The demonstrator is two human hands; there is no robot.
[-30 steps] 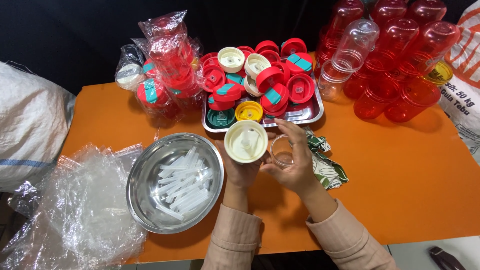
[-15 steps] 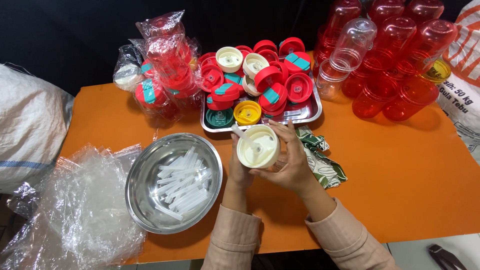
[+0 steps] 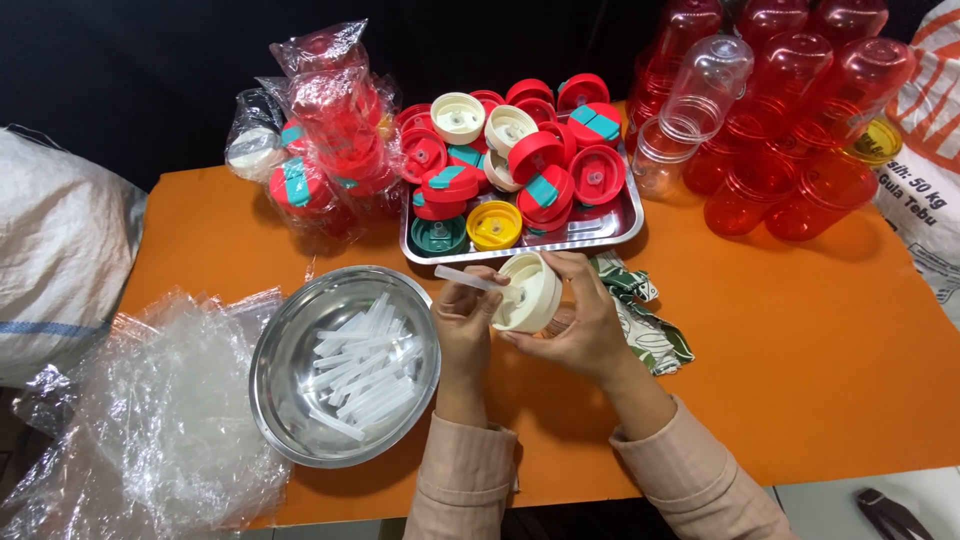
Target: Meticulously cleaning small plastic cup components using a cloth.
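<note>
A: Start with the desk [image 3: 800, 330]. Your stacks of red tumblers [image 3: 800, 130] crowd its far right corner, leaning on one another. A knock from your right elbow could, I think, topple them.

B: And the tray [image 3: 615, 225] of lids at the far edge?

A: Heaped high. Reach across carelessly and a red lid could roll off onto the desk. The steel bowl [image 3: 275, 385] of clear straws [image 3: 365, 365] sits near the near edge, left of your arms, so a dragged sleeve could tip it.

B: Now the hands.

A: Your right hand [image 3: 580, 325] has its fingers curled round the cream lid [image 3: 528, 292], tilted, just in front of the tray. Your left hand [image 3: 465, 315] pinches a clear straw [image 3: 470, 279] between thumb and fingertips, its end near the lid's underside.

B: The risk there?

A: Push at an angle and the straw may buckle or slip from your pinch.
</note>
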